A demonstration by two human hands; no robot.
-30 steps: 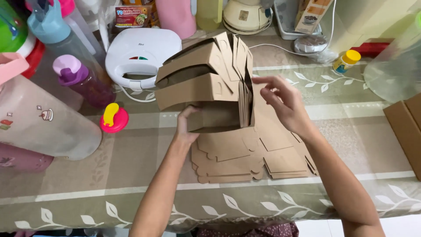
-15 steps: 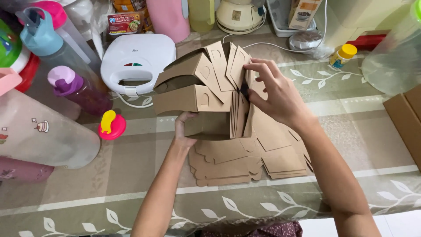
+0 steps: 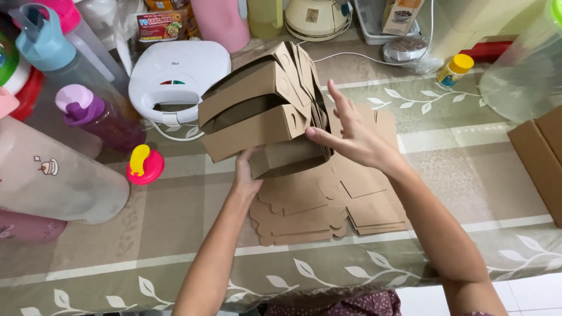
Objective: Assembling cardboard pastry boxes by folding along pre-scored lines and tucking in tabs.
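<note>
Cluttered table [image 3: 175,234], leaf-print cloth. Left hand [image 3: 246,172] under half-folded box [image 3: 263,111], fingers hidden, grip unclear. Right hand [image 3: 351,137] fingers spread, pressing box's right side. Box centre, above flat blanks [image 3: 316,210].

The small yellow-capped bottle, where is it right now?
In the head view the yellow-capped bottle stands at the far right of the table, beyond the right hand, beside a large clear plastic container.

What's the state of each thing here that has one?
cardboard box: partly folded, flaps open, held off the table
left hand: gripping the box from below
right hand: open, fingers on box side
flat box blanks: unfolded, stacked
sandwich maker: lid closed
yellow-capped bottle: capped, upright
</note>
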